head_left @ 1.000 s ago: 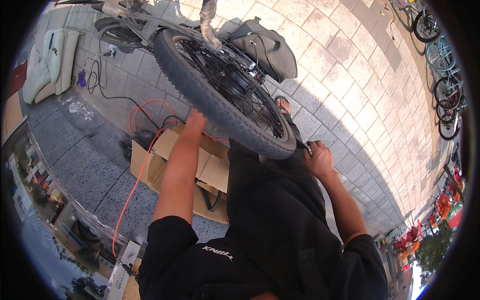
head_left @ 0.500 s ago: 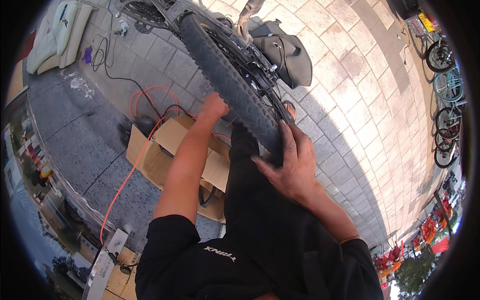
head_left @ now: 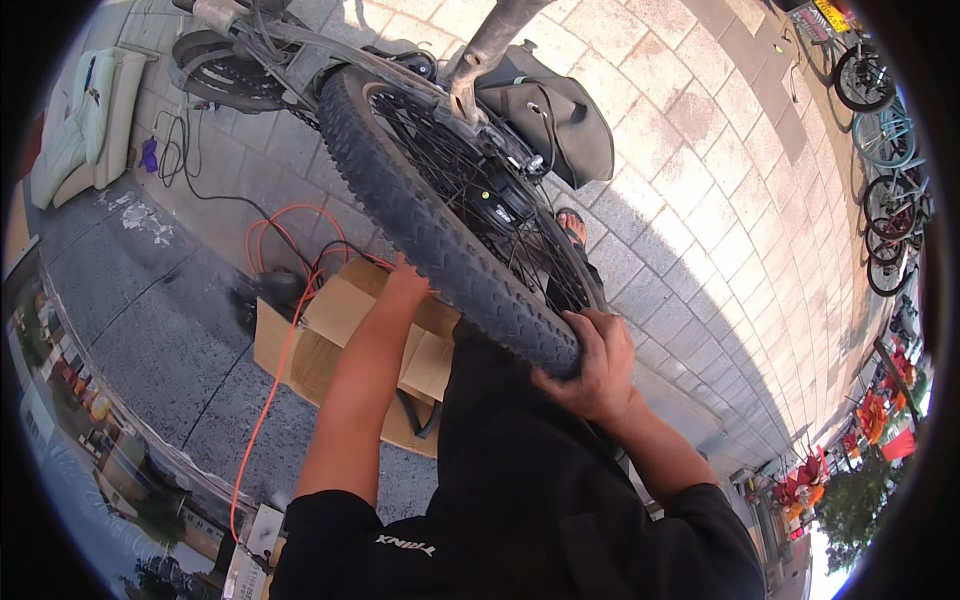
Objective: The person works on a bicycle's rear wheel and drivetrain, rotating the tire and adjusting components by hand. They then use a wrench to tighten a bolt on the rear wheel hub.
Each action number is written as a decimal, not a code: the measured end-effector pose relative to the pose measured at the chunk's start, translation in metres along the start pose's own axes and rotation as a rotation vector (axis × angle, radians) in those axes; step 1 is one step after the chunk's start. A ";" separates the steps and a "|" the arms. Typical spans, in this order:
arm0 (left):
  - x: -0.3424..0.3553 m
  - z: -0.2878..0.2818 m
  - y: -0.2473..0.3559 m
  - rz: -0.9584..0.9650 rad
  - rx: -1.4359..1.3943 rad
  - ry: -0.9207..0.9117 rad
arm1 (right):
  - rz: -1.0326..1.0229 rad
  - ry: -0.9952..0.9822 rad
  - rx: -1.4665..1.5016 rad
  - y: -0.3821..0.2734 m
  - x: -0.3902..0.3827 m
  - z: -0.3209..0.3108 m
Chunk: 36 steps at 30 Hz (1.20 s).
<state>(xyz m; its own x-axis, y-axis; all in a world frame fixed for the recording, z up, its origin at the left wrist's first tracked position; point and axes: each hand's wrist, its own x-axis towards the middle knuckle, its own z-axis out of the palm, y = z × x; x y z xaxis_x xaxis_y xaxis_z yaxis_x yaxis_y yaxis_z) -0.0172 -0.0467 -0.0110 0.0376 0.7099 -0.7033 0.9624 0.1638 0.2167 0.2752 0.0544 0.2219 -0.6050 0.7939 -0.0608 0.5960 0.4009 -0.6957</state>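
A bicycle wheel with a black knobby tire (head_left: 430, 235) slants across the middle, still fixed to its frame (head_left: 405, 85). My right hand (head_left: 598, 370) is closed round the near end of the tire, thumb on the close side and fingers over the far side. At the tire's left flank is my left hand (head_left: 405, 283), its fingers hidden behind the rubber. Inside the wheel shows a dark hub (head_left: 497, 212) with thin spokes round it. Past the wheel, a grey-brown bag (head_left: 560, 130) hangs beside the frame.
An opened cardboard box (head_left: 345, 310) lies under my left forearm, with an orange hose (head_left: 272, 385) running past it. A pale cushioned seat (head_left: 95, 120) and dark cables (head_left: 190, 150) are at far left. Several parked bicycles (head_left: 885, 140) line the right edge.
The wheel has come nearer to me and shows more of its side. My right hand has gone from resting spread against the tire to wrapping its near end. My left hand appears lower.
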 end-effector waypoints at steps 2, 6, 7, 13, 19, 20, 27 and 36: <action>0.000 -0.003 -0.002 0.009 0.009 -0.008 | -0.009 0.004 0.017 0.002 -0.003 0.001; 0.002 -0.012 -0.003 0.040 0.025 -0.015 | -0.029 0.012 0.041 0.011 -0.011 0.001; 0.004 -0.014 -0.003 0.047 0.028 -0.014 | -0.032 0.023 0.041 0.014 -0.014 0.002; 0.018 -0.020 -0.004 0.075 0.058 -0.004 | -0.042 0.085 0.040 0.028 -0.026 0.010; 0.025 -0.026 -0.006 0.082 0.102 0.004 | -0.089 0.110 0.052 0.049 -0.042 0.015; 0.025 -0.023 -0.007 0.084 0.102 0.004 | -0.104 0.113 0.053 0.054 -0.044 0.016; 0.030 -0.012 -0.012 0.075 0.126 0.000 | -0.108 0.060 0.045 0.072 -0.067 0.023; 0.023 -0.010 -0.020 0.059 0.180 0.010 | -0.038 0.058 0.042 0.094 -0.089 0.030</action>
<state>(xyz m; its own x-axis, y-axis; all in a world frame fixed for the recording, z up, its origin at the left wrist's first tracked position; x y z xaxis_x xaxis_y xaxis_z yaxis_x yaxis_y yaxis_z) -0.0388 -0.0264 -0.0247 0.0932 0.7216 -0.6860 0.9913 -0.0026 0.1319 0.3691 0.0081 0.1399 -0.5946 0.8040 0.0067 0.5501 0.4129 -0.7259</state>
